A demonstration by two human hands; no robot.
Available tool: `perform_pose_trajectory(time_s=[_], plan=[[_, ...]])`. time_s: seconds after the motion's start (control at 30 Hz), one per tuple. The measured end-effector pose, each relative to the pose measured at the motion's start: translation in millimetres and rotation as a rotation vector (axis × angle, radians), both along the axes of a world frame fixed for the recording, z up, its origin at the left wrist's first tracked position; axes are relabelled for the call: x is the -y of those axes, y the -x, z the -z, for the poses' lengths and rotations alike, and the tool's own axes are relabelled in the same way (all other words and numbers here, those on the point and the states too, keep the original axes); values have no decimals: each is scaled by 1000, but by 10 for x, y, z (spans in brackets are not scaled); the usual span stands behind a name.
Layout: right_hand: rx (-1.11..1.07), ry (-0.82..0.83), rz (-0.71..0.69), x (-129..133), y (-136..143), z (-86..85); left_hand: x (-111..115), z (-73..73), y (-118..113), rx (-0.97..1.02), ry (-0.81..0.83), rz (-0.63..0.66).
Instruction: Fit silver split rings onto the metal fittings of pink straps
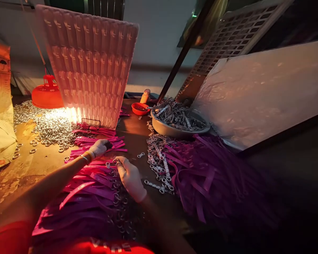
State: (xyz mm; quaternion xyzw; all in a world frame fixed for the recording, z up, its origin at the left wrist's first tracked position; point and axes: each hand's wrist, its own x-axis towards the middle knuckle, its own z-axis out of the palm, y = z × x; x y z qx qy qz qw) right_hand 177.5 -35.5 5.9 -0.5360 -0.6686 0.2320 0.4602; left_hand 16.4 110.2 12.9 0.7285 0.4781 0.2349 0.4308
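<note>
The left hand (98, 148), in a pale knitted glove, reaches over the middle of the worn brown bench (23, 176). Its fingers curl down toward the glossy, flat magenta straps (90, 192); whether they close on one I cannot tell. The right hand (129, 178), also in a pale glove, has thumb and forefinger together, apparently pinched on a small round silver metal ring (115, 161).

The straps lie side by side from the bench's near edge up to its middle, their right-hand ends among more metal rings. A looser purple strap heap (209, 176) sprawls by the bench's right edge, next to silver linked metal pieces (156, 155). Toward the far left corner, a loose silver ring heap (53, 130) spreads under a red lamp (47, 97).

Each strap looks light and bendy, smooth enough to slide over its neighbours, and unlikely to break; lifting one by its free middle would probably let it droop, so a grip close to the ringed end seems surest. The ring looks hard, small and slick, best taken by its rim between thumb and fingertip.
</note>
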Motion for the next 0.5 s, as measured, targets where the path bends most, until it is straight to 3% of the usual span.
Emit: perform_pose_trajectory(time_s=[0.17, 0.27, 0.37, 0.5], plan=[[215, -28, -53, -230, 70, -2, 634, -186, 300, 223, 244, 11], [494, -59, -60, -191, 195, -9, 943, -297, 395, 203, 261, -21], [706, -159, -57, -89, 274, 2, 1071, -346, 461, 109, 212, 27], [812, -230, -27, -19, 303, 42, 1097, -257, 502, 101, 232, 106]])
